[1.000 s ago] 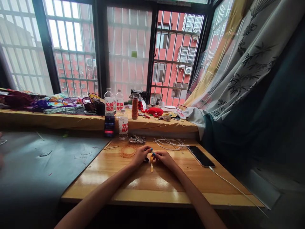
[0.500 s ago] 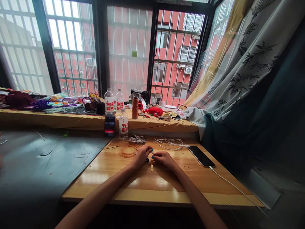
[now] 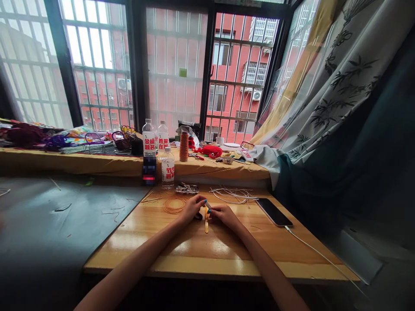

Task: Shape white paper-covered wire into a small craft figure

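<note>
My left hand (image 3: 193,208) is closed in a pinch, thumb and fingertips on one end of a small slim silvery piece (image 3: 208,205). My right hand (image 3: 223,214) pinches the same piece from the other side. It is too small to name its kind. On the wooden table just below lies a flat yellow-orange stick (image 3: 206,225), its upper part close to my right fingers. A small dark, rounded thing (image 3: 199,217) rests under my left hand, partly hidden by it.
Beyond my hands are a coil of thin orange cord (image 3: 174,206), a tray of small metal parts (image 3: 187,188) and loose white cords (image 3: 233,195). At right lies a phone (image 3: 274,211) on a white cable. A water bottle (image 3: 167,168) stands by the cluttered sill.
My left hand has shifted slightly left and up, and more of the dark thing beneath it shows. The slim piece has tilted. My right hand has barely moved.
</note>
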{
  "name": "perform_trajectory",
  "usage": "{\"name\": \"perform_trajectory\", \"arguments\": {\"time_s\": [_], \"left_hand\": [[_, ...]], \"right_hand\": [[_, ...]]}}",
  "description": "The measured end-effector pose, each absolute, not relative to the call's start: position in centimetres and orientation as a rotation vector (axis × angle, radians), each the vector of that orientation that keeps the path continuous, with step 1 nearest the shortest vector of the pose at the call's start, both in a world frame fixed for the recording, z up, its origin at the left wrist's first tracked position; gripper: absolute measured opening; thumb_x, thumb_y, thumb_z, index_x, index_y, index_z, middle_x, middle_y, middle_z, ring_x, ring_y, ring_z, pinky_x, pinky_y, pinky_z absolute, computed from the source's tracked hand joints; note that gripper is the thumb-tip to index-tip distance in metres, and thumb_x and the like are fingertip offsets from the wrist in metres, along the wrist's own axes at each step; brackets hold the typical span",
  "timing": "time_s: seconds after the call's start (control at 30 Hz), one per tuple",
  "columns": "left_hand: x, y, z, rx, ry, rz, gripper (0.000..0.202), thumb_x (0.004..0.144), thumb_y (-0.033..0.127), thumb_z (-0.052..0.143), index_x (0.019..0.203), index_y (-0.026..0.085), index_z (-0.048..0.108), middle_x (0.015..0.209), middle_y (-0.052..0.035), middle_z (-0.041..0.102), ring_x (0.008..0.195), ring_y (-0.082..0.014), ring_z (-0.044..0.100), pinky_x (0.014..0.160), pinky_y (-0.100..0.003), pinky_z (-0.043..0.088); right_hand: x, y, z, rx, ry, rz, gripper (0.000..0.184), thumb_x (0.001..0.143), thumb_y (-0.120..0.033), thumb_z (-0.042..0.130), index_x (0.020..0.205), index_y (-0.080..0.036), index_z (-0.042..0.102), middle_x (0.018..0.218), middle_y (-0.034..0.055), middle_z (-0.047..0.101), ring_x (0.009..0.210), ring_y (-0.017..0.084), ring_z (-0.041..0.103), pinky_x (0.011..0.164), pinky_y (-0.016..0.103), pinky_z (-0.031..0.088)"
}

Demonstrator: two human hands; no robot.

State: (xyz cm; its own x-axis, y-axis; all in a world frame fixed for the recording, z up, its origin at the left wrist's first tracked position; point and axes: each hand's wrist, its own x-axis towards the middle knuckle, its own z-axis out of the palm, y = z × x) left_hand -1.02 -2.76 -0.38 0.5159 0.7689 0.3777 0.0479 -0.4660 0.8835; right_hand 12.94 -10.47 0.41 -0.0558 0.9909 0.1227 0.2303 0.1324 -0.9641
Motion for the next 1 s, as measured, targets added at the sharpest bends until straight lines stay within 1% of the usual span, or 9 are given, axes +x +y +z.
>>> {"name": "perform_trajectory", "arguments": {"time_s": [0.13,0.3,0.47,0.53,0.6,0.7,0.8,0.93,1.0], "left_hand": [[-1.2,-3.4,0.5,1.798,0.612,1.076,0.024,0.07,0.034,0.047,0.079,0.014,0.056,0.068,0.0003,0.053,0.051,-0.0074,0.042,0.047,-0.018,0.034],[-1.3,-4.4,1.2,1.703,0.469,0.99,0.031,0.07,0.034,0.048,0.094,0.014,0.052,0.065,0.002,0.05,0.045,-0.0054,0.037,0.041,-0.017,0.029],[-1.0,-4.3,0.8,1.695,0.41,0.96,0.04,0.068,0.034,0.052,0.104,0.015,0.048,0.067,0.0008,0.052,0.051,-0.0072,0.044,0.044,-0.017,0.031],[-1.0,-4.4,0.7,1.713,0.412,0.95,0.036,0.068,0.035,0.053,0.098,0.014,0.052,0.067,0.0,0.053,0.054,-0.0078,0.045,0.045,-0.017,0.032],[-1.1,-4.6,0.9,1.744,0.434,0.916,0.028,0.069,0.036,0.052,0.084,0.013,0.056,0.064,0.0003,0.052,0.052,-0.0072,0.044,0.045,-0.017,0.032],[-1.4,-5.0,1.3,1.775,0.496,0.886,0.024,0.068,0.036,0.052,0.069,0.013,0.056,0.058,0.002,0.05,0.048,-0.0063,0.041,0.044,-0.017,0.032],[-1.4,-5.3,1.6,1.79,0.509,0.9,0.023,0.068,0.036,0.052,0.07,0.013,0.056,0.06,0.0016,0.052,0.051,-0.0074,0.043,0.045,-0.017,0.033],[-1.4,-5.3,1.6,1.817,0.473,0.945,0.024,0.068,0.036,0.053,0.076,0.014,0.058,0.068,-0.0008,0.057,0.063,-0.0112,0.05,0.055,-0.02,0.039],[-1.4,-5.2,1.6,1.848,0.455,0.958,0.023,0.069,0.035,0.052,0.075,0.014,0.057,0.069,-0.001,0.058,0.066,-0.0121,0.052,0.059,-0.021,0.04]], "right_hand": [[13.1,-10.4,0.7,-1.261,-1.378,1.064,0.039,0.053,-0.049,0.064,0.064,-0.011,0.062,0.052,-0.0013,0.053,0.049,0.009,0.046,0.051,0.023,0.035],[13.0,-10.9,1.7,-1.164,-1.304,1.128,0.039,0.055,-0.048,0.064,0.071,-0.012,0.062,0.056,-0.0014,0.052,0.052,0.009,0.046,0.055,0.024,0.035],[12.8,-11.2,2.0,-1.028,-1.303,1.214,0.034,0.057,-0.046,0.065,0.068,-0.013,0.06,0.058,-0.0018,0.049,0.052,0.008,0.042,0.054,0.024,0.033],[12.9,-11.1,1.8,-1.016,-1.313,1.241,0.034,0.057,-0.045,0.065,0.068,-0.014,0.059,0.059,-0.002,0.049,0.052,0.007,0.041,0.053,0.023,0.031],[12.9,-11.0,1.6,-1.023,-1.315,1.252,0.034,0.057,-0.046,0.065,0.067,-0.014,0.058,0.057,-0.003,0.046,0.05,0.006,0.038,0.05,0.022,0.028],[12.9,-11.0,1.5,-1.035,-1.318,1.274,0.034,0.059,-0.046,0.063,0.067,-0.013,0.056,0.055,-0.0048,0.041,0.046,0.005,0.03,0.046,0.021,0.021],[12.7,-11.1,1.7,-1.032,-1.323,1.291,0.035,0.061,-0.047,0.062,0.067,-0.013,0.055,0.055,-0.005,0.039,0.046,0.005,0.027,0.045,0.022,0.017],[12.5,-11.3,1.9,-1.043,-1.329,1.28,0.036,0.062,-0.049,0.059,0.067,-0.014,0.053,0.054,-0.0052,0.038,0.046,0.005,0.026,0.045,0.023,0.015],[12.4,-11.4,2.0,-1.061,-1.331,1.28,0.037,0.063,-0.051,0.057,0.066,-0.014,0.052,0.053,-0.0056,0.037,0.045,0.005,0.025,0.045,0.023,0.015]]}}
